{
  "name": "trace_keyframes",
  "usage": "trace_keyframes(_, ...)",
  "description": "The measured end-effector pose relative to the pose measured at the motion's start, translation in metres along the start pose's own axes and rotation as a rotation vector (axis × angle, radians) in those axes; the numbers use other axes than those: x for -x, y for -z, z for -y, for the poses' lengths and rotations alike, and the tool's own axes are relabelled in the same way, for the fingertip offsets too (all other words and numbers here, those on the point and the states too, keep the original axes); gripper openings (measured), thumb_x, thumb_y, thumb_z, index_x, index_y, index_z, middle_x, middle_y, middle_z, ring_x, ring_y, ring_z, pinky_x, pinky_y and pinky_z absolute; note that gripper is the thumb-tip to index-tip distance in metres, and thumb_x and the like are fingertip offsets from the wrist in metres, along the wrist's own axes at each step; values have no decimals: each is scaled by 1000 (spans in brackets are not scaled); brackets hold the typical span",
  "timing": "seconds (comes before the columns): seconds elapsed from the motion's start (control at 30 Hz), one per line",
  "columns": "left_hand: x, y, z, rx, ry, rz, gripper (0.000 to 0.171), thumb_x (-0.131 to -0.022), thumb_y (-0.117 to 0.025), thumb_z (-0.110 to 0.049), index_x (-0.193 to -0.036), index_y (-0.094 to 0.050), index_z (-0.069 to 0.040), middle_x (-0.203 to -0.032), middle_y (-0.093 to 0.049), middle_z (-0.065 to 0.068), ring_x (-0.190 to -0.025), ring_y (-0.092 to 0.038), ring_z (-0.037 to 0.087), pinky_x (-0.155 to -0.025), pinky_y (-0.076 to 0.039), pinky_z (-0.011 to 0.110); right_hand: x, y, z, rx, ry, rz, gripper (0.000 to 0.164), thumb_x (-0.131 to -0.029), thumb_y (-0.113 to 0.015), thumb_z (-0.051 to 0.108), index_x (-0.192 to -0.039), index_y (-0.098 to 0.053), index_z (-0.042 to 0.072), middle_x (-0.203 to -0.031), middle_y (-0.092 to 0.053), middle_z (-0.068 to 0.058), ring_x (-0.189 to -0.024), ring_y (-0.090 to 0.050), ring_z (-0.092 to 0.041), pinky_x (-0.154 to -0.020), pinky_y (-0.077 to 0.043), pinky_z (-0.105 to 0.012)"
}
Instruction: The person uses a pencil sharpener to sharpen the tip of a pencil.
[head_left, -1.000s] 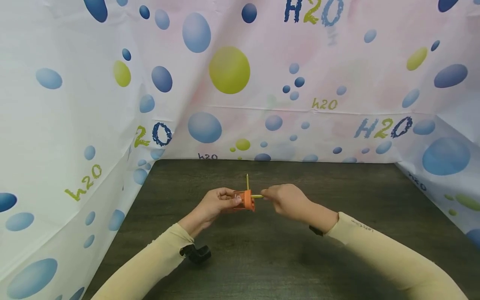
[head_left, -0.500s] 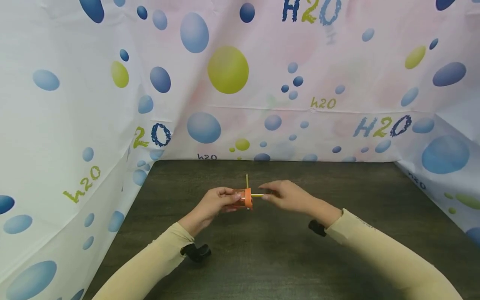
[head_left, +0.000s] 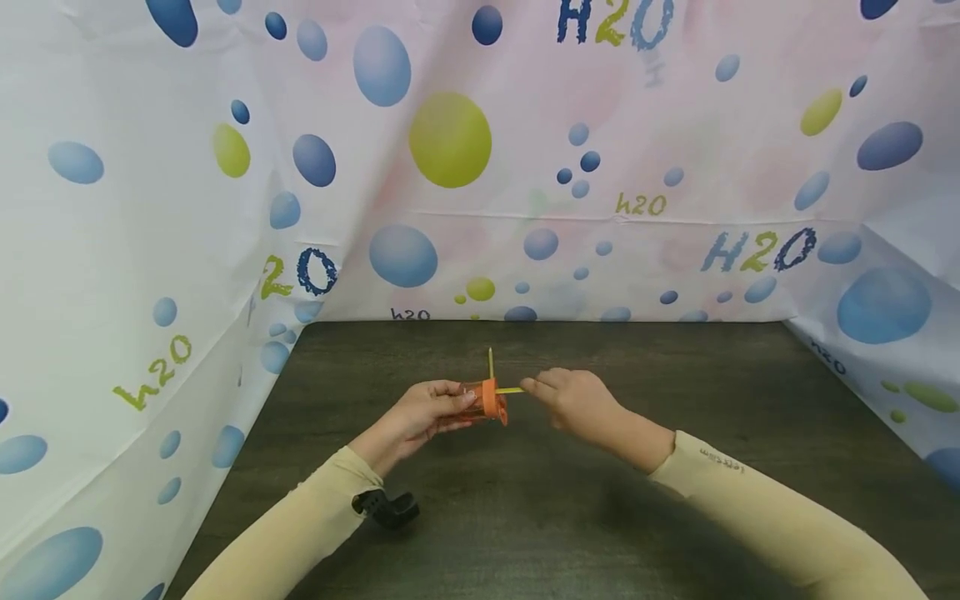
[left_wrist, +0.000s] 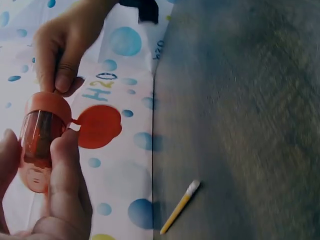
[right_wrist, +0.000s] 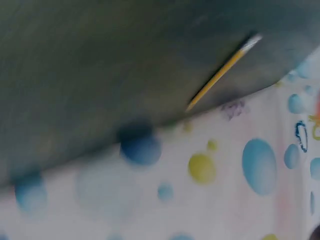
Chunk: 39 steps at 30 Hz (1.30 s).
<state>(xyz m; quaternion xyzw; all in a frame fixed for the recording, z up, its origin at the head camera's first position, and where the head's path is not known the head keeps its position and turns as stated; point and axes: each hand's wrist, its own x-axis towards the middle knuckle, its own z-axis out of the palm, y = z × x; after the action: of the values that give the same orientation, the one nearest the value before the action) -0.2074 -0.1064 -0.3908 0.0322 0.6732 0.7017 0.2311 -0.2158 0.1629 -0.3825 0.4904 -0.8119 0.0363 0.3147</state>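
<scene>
In the head view my left hand (head_left: pixel 412 414) grips an orange pencil sharpener (head_left: pixel 489 400) with a see-through body, held on its side. Its round flap lid (left_wrist: pixel 100 126) hangs open in the left wrist view. From the sharpener's mouth a yellow pencil (head_left: pixel 510 390) sticks out to the right. My right hand (head_left: pixel 581 406) pinches the outer end of that pencil, fingers bent around it. The pencil's inner end is hidden inside the sharpener. In the right wrist view the held pencil does not show.
A second yellow pencil (head_left: pixel 491 363) lies on the dark wooden table (head_left: pixel 637 517), just beyond the sharpener. White sheeting (head_left: pixel 525 150) with blue and green dots walls the table at the back and sides. A black strap piece (head_left: pixel 386 508) hangs at my left wrist.
My right hand loosened its fingers half a second ago, thumb still at the pencil, and has now closed on it again, turned over. The left hand keeps the sharpener nearly in place.
</scene>
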Motion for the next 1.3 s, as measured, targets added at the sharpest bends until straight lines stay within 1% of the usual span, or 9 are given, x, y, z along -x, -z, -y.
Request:
trace_keyframes(0.23,2,0,7,-298,-189,-61,40,-93,-74,-9,-129,-63,3,-122,-68,22,-102,-72,17,-97,-61,49,-15,12,-16,-1108,-676,623,31,-105,-53,8,-120,-69,-13,-66,-64,-2,-48,-40,-2,-47,-33,-18)
trace_keyframes(0.3,3,0,8,-308,-195,-61,41,-93,-74,-10,-130,-62,4,-125,-67,24,-104,-72,19,-97,-61,50,-18,11,-23,-1265,-804,737,34,-107,-49,10,-123,-66,-14,-63,-55,1,-48,-31,-4,-48,-28,-20)
trace_keyframes(0.4,3,1,7,-279,-147,-100,43,-95,-73,-15,-131,-61,5,-127,-67,25,-99,-72,15,-99,-61,48,-21,8,-24,-1210,-737,736,36,-108,-47,12,-126,-64,-14,-69,-61,-8,-52,-39,-6,-50,-33,-21)
trace_keyframes(0.5,1,2,4,-188,-75,-113,45,-98,-70,-18,-134,-58,7,-126,-67,22,-93,-71,10,-99,-62,42,-22,8,-14,-823,-503,549,32,-106,-54,15,-126,-68,-7,-87,-74,-14,-63,-59,-9,-56,-46,-22)
trace_keyframes(0.67,-3,4,3,60,43,-2,49,-106,-57,-21,-142,-49,10,-105,-74,2,-87,-73,6,-86,-62,20,-14,4,1,-7,-89,142,29,-89,-79,13,-116,-73,5,-89,-73,-3,-72,-67,-12,-59,-55,-22)
trace_keyframes(0.83,-5,1,5,168,91,68,52,-109,-50,-25,-145,-47,12,-90,-75,-6,-84,-74,4,-79,-61,13,-5,-4,3,250,95,14,46,-71,-91,3,-113,-73,7,-89,-67,-2,-77,-63,-13,-62,-56,-21)
trace_keyframes(1.0,-5,-2,6,66,37,28,41,-106,-58,-18,-136,-55,10,-102,-75,2,-87,-74,6,-87,-63,23,-6,0,6,32,-83,149,34,-80,-80,-6,-111,-76,6,-87,-71,-4,-73,-67,-14,-53,-47,-19)
trace_keyframes(1.17,-4,-5,7,-166,-118,-63,40,-97,-71,-14,-131,-61,5,-123,-72,17,-100,-73,12,-101,-60,45,-17,12,0,-541,-433,397,22,-98,-64,3,-116,-75,-4,-87,-78,-11,-62,-63,-9,-54,-44,-17)
trace_keyframes(1.3,-2,-7,8,-273,-200,-59,41,-94,-74,-11,-131,-62,3,-128,-67,22,-113,-72,25,-102,-58,52,-21,16,-17,-1111,-744,668,30,-106,-53,10,-120,-71,-10,-63,-60,-1,-49,-34,-4,-48,-30,-20)
